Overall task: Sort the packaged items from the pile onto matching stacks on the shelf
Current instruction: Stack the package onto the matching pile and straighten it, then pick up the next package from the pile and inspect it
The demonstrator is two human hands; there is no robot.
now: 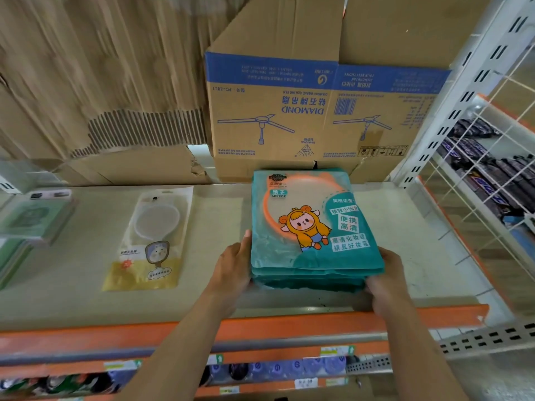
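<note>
From the head camera, a stack of teal mirror packets [312, 227] lies on the shelf [405, 227], just in front of a cardboard box [275, 111] and near the orange front rail [289, 322]. Both hands are at its near end. The left hand [234, 270] lies flat against the left edge with straight fingers, pressing but not curling round. The right hand [385, 282] takes the near right corner, thumb at the front edge and fingers seemingly tucked behind or under it, though how far under is hidden.

The packets look like thin glossy plastic sleeves, so they are likely slick against each other, and the layers already sit a little uneven at the front. With mirrors inside, the stack is probably stiff, fairly heavy and breakable. It is best held from both sides low down, squeezing the layers together rather than lifting by the top packet.

To the left lie a single yellow packet [150, 241] and, well apart, some blurred green packets [31, 221].
</note>
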